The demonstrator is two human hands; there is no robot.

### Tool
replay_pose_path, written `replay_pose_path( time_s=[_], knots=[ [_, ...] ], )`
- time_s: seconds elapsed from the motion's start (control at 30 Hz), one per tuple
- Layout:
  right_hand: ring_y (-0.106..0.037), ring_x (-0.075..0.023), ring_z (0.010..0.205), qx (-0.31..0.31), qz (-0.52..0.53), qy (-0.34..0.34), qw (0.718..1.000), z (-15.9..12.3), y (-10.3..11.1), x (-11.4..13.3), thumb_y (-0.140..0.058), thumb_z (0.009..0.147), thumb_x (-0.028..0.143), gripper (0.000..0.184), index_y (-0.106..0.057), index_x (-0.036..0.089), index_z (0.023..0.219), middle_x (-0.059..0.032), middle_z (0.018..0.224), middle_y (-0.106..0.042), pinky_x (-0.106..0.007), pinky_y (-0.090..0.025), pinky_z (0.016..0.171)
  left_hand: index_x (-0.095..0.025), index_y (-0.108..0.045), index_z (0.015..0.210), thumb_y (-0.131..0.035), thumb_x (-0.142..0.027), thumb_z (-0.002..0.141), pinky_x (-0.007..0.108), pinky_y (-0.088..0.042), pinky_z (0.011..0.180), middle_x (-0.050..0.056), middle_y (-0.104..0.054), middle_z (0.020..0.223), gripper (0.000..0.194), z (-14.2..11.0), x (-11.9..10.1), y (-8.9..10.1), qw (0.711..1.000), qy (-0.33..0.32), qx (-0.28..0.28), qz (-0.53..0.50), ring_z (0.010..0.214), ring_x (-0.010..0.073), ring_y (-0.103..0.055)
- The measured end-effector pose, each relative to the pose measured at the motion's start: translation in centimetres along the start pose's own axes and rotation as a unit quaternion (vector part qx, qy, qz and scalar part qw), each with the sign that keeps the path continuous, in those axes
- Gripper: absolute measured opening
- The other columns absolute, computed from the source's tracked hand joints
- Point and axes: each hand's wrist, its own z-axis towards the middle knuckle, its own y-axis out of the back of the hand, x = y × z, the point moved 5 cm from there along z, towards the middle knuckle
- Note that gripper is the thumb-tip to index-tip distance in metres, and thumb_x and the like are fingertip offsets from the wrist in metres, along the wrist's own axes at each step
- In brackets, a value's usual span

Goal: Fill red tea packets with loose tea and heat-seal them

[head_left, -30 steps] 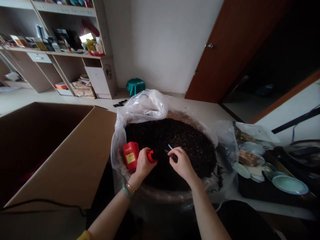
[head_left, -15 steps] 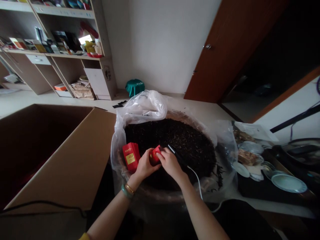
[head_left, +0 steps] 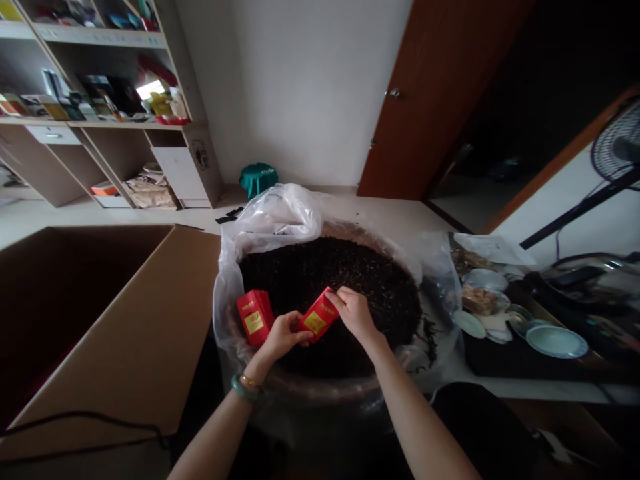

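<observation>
My left hand (head_left: 283,338) pinches the lower left end of a red packet (head_left: 318,320) with a gold label. At its upper right corner, my right hand (head_left: 356,313) grips the same packet between thumb and fingers. The packet is tilted over dark dried leaves (head_left: 370,267) that look like loose tea. These fill a round basket lined with clear plastic (head_left: 290,213). Left of my left hand, a stack of similar red packets (head_left: 254,319) leans at the basket's edge. Bracelets circle my left wrist.
A large open cardboard box (head_left: 145,327) stands close on the left. To the right, a low table (head_left: 490,360) carries a pale dish (head_left: 557,339) and several bags. Farther back are a green-covered bin (head_left: 259,179), a shelf unit (head_left: 180,167) and a brown door (head_left: 400,133).
The packet has turned so its gold label faces up, and my right hand has shifted to its upper corner. A black device with a white cord by my right hand no longer shows there.
</observation>
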Motion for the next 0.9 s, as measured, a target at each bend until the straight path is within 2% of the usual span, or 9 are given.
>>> replay_pose_path(
  time_s=[0.13, 0.23, 0.33, 0.43, 0.53, 0.67, 0.73, 0.83, 0.9],
  knots=[
    [-0.039, -0.0089, 0.049, -0.005, 0.012, -0.007, 1.000, 0.2, -0.1, -0.4, -0.038, 0.091, 0.058, 0.057, -0.036, 0.020, 0.048, 0.0029, 0.054, -0.039, -0.023, -0.034, 0.051, -0.015, -0.053, 0.070, -0.081, -0.039, 0.056, 0.019, -0.041, 0.043, -0.003, -0.064, 0.061, 0.040, 0.0, -0.1, 0.3, 1.000, -0.011, -0.021, 0.007, 0.043, 0.0097, -0.057],
    [-0.040, -0.0089, 0.049, -0.015, 0.037, -0.022, 0.999, 0.2, 0.1, -0.5, -0.042, 0.089, 0.057, 0.056, -0.037, 0.020, 0.048, 0.0028, 0.055, -0.039, -0.023, -0.035, 0.051, -0.015, -0.053, 0.072, -0.081, -0.040, 0.056, 0.019, -0.041, 0.042, -0.003, -0.065, 0.062, 0.041, 0.1, -0.2, 0.4, 1.000, -0.014, -0.016, 0.000, 0.042, 0.0097, -0.057],
    [-0.049, -0.0112, 0.058, -0.034, 0.078, -0.031, 0.996, 0.1, 0.2, -0.1, -0.048, 0.087, 0.052, 0.047, -0.046, 0.019, 0.054, 0.0002, 0.064, -0.049, -0.024, -0.042, 0.057, -0.016, -0.052, 0.073, -0.081, -0.041, 0.058, 0.019, -0.042, 0.043, -0.003, -0.066, 0.062, 0.041, 0.2, -0.4, 0.5, 1.000, -0.012, -0.016, -0.005, 0.044, 0.0104, -0.058],
    [-0.057, -0.0145, 0.070, -0.056, 0.138, -0.082, 0.986, -0.6, -0.2, 0.1, -0.065, 0.076, 0.046, 0.028, -0.059, 0.020, 0.083, -0.0045, 0.089, -0.060, -0.026, -0.048, 0.060, -0.017, -0.048, 0.073, -0.081, -0.042, 0.058, 0.021, -0.045, 0.046, -0.003, -0.066, 0.063, 0.044, 0.2, -0.4, 0.6, 0.999, -0.017, -0.022, -0.025, 0.046, 0.0117, -0.060],
    [-0.063, -0.0166, 0.074, -0.077, 0.231, -0.166, 0.956, -1.7, -1.3, -0.4, -0.071, 0.068, 0.040, 0.048, -0.052, 0.022, 0.108, -0.0076, 0.105, -0.061, -0.028, -0.052, 0.059, -0.018, -0.047, 0.074, -0.080, -0.044, 0.058, 0.024, -0.049, 0.049, -0.004, -0.066, 0.065, 0.046, 0.2, 0.0, 0.5, 0.999, -0.020, -0.019, -0.037, 0.050, 0.0133, -0.062],
    [-0.067, -0.0208, 0.084, -0.091, 0.301, -0.196, 0.929, -2.8, -2.8, -0.9, -0.067, 0.072, 0.035, 0.042, -0.050, 0.021, 0.107, -0.0069, 0.094, -0.066, -0.035, -0.055, 0.075, -0.016, -0.053, 0.078, -0.081, -0.042, 0.057, 0.027, -0.052, 0.061, 0.000, -0.068, 0.074, 0.044, 0.3, 0.2, 0.3, 0.999, -0.030, -0.022, 0.017, 0.066, 0.0173, -0.065],
    [-0.067, -0.0217, 0.085, -0.091, 0.303, -0.196, 0.928, -3.1, -3.2, -1.2, -0.066, 0.073, 0.034, 0.039, -0.050, 0.021, 0.106, -0.0067, 0.091, -0.068, -0.036, -0.055, 0.077, -0.014, -0.057, 0.087, -0.082, -0.040, 0.057, 0.029, -0.053, 0.069, 0.004, -0.070, 0.083, 0.046, 0.5, -0.3, 0.2, 0.998, -0.046, -0.024, 0.028, 0.077, 0.0196, -0.066],
    [-0.068, -0.0221, 0.086, -0.070, 0.295, -0.192, 0.933, -3.1, -3.7, -1.4, -0.065, 0.074, 0.033, 0.036, -0.053, 0.020, 0.105, -0.0076, 0.094, -0.069, -0.037, -0.056, 0.077, -0.015, -0.057, 0.108, -0.076, -0.041, 0.065, 0.032, -0.053, 0.075, 0.007, -0.070, 0.098, 0.053, 1.2, -1.8, -0.1, 0.998, -0.065, -0.023, -0.013, 0.087, 0.0213, -0.066],
    [-0.068, -0.0224, 0.087, -0.055, 0.293, -0.188, 0.936, -3.0, -3.9, -1.4, -0.066, 0.073, 0.033, 0.035, -0.056, 0.020, 0.104, -0.0080, 0.095, -0.070, -0.037, -0.055, 0.078, -0.014, -0.062, 0.102, -0.071, -0.044, 0.070, 0.031, -0.053, 0.073, 0.008, -0.071, 0.096, 0.045, 1.8, -2.7, 0.0, 0.996, -0.071, -0.043, -0.017, 0.085, 0.0214, -0.066]
  ],
)
